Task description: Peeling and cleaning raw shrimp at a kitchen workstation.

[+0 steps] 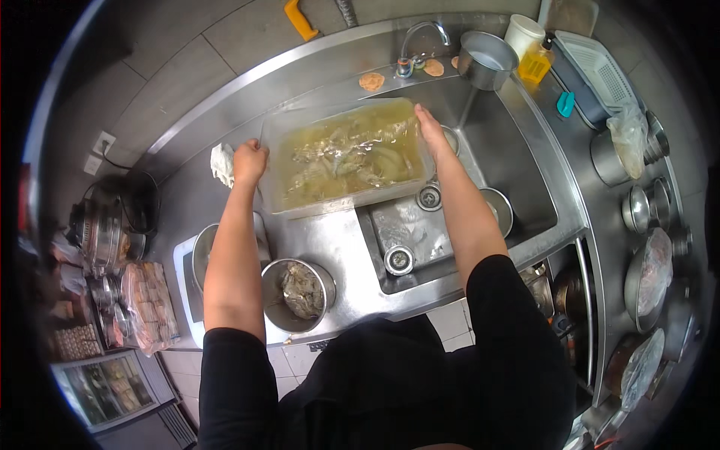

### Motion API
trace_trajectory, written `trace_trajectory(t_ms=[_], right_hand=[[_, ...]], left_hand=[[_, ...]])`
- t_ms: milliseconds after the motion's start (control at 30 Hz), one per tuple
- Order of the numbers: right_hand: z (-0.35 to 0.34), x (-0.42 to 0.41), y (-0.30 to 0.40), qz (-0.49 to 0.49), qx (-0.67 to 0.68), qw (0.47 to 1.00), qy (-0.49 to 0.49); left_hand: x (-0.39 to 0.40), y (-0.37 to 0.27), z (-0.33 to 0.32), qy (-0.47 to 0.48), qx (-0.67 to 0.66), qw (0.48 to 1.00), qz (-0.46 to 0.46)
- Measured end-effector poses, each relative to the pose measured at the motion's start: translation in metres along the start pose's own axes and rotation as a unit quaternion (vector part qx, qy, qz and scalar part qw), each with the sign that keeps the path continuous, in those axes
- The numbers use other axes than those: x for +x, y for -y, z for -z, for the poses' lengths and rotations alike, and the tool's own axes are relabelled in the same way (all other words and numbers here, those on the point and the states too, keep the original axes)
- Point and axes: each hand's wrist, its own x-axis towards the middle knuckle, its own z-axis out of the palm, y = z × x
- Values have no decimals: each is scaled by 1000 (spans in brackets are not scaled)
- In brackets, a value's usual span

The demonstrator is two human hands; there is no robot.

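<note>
A large translucent plastic tub (315, 208) spans the counter and part of the sink in front of me. Cloudy yellow-green liquid (349, 149) fills much of it, with pale pieces of food partly under the surface. My left hand (250, 162) is curled at the tub's left end. Along the right end, my right hand (430, 132) holds the side with its fingers near the upper corner. A crumpled white cloth (223, 164) lies just left of my left hand. Nearer my body stands a steel pot (329, 287) with greyish food (302, 291) inside.
The steel sink (506, 169) has a drain (399, 260) and a curved faucet (419, 39). A steel pot (488, 62) and a yellow soap bottle (536, 63) stand at its far right. A bagged stack of food (149, 304) is at left; bowls (638, 208) line the right counter.
</note>
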Motion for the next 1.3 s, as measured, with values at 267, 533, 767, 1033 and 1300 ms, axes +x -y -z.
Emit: trace_trajectory(t_ms=[267,533,767,1033,1300], right_hand=[[15,32,-41,-3,119,991,63],[18,1,-34,50,-69,996,4],[24,15,-46,65,-79,991,83],[6,3,-43,128,-195,968,89],[11,-8,-59,129,-152,977,72]], left_hand=[[-4,-58,20,10,21,1000,0],[-11,-68,20,23,31,999,9],[-16,-78,20,20,39,999,-22],[-27,-72,34,10,64,998,1],[-35,-103,46,37,97,994,20]])
